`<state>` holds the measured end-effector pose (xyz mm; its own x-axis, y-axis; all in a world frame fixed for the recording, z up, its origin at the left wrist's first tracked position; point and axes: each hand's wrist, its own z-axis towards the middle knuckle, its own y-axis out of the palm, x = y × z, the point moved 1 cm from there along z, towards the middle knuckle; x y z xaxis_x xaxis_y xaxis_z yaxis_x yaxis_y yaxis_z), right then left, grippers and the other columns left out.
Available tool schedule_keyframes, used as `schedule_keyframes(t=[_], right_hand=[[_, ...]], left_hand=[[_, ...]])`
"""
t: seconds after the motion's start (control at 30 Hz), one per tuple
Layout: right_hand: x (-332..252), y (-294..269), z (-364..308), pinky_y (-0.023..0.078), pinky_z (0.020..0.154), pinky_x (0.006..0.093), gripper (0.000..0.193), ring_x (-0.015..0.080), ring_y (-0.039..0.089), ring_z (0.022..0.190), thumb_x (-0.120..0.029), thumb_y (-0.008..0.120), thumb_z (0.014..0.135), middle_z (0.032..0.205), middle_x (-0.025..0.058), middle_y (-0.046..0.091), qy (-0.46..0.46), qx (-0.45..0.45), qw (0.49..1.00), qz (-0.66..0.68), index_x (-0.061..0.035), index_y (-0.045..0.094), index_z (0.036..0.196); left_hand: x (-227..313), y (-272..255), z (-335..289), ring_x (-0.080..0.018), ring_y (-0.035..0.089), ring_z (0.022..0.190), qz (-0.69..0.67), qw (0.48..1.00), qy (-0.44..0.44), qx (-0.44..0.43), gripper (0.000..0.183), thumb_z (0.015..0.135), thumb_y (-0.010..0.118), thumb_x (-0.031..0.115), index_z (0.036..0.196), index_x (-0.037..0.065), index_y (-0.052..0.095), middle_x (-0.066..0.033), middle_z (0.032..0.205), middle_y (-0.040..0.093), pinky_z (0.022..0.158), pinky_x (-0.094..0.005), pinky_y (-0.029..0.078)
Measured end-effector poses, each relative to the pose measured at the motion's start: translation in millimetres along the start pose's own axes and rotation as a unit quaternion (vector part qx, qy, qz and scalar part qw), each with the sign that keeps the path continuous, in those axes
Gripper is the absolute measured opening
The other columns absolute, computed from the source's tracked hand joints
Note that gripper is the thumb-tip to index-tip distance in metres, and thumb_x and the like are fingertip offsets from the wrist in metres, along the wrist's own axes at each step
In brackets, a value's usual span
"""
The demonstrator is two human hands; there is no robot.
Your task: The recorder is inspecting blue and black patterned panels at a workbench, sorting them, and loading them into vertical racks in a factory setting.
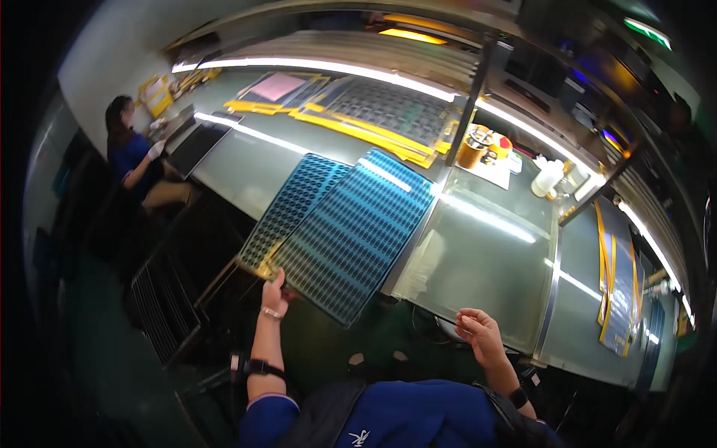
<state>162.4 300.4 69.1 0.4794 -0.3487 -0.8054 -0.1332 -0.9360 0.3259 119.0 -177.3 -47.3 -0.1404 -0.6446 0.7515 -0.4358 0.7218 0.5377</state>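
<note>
2 blue panels (355, 235), long axes up-right (apparently)

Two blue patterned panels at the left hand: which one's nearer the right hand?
The wider-showing panel on the right; the other panel shows as a narrower strip to its left, farther from the right hand.

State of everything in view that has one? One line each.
Left hand: closed on the front panel's near-left corner
Right hand: empty, fingers loosely bent
Front panel: held, overlapping rear panel
Rear panel: partly covered
Pink sheet: lying flat
Shelf light: on
Green sign: lit
Co-worker's hand: gloved
</note>
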Motion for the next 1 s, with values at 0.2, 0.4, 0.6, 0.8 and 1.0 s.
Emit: schedule_keyframes(t=[0.2,0.4,0.6,0.8,1.0], right_hand=[[-5,-7,24,0.052,0.078,0.0264,0.02,0.0126,0.059,0.087,-0.009,0.058,0.088,0.097,0.0066,0.06,0.003,-0.01,0.998,-0.068,-0.0003,0.056,0.106],[8,0,45,0.051,0.077,0.0261,0.021,0.0135,0.059,0.084,-0.007,0.059,0.087,0.096,0.0067,0.06,0.041,-0.067,0.984,-0.158,0.0006,0.056,0.106],[48,-1,122,0.043,0.088,0.03,0.034,0.0193,0.055,0.098,-0.006,0.06,0.084,0.107,0.012,0.057,-0.076,-0.151,0.928,-0.331,0.0021,0.052,0.116],[69,-4,162,0.027,0.104,0.046,0.058,0.0408,0.03,0.128,-0.021,0.063,0.083,0.136,0.0256,0.035,-0.212,0.087,0.637,-0.736,0.0001,0.04,0.131],[104,-75,205,0.031,0.103,0.045,0.06,0.0394,0.038,0.124,-0.027,0.061,0.082,0.134,0.0256,0.041,-0.362,0.165,0.369,-0.84,-0.0025,0.04,0.133]], left_hand=[[-91,49,-4,-0.0194,0.064,0.07,-0.026,0.979,0.114,0.169,0.036,0.067,0.08,0.005,0.097,-0.002,0.062,-0.011,0.094,0.065,0.066,-0.0344,0.053],[-94,81,9,-0.0185,0.063,0.066,0.148,0.877,0.225,0.398,0.032,0.068,0.076,0.026,0.081,-0.002,0.065,-0.0109,0.075,0.067,0.063,-0.0352,0.049],[-95,37,-19,-0.022,0.061,0.07,0.219,0.916,-0.018,0.336,0.058,0.076,0.068,0.049,0.093,-0.005,0.059,-0.0141,0.084,0.062,0.064,-0.0369,0.049],[-150,-204,-159,-0.0172,0.06,0.059,-0.136,0.93,0.008,0.342,0.011,0.084,0.056,0.008,0.085,-0.002,0.062,-0.0098,0.073,0.062,0.046,-0.025,0.046],[-118,-384,-236,-0.0284,0.061,0.058,-0.097,0.66,0.109,0.737,0.01,0.079,0.056,0.007,0.08,0.001,0.064,-0.0128,0.076,0.065,0.054,-0.0378,0.052]])
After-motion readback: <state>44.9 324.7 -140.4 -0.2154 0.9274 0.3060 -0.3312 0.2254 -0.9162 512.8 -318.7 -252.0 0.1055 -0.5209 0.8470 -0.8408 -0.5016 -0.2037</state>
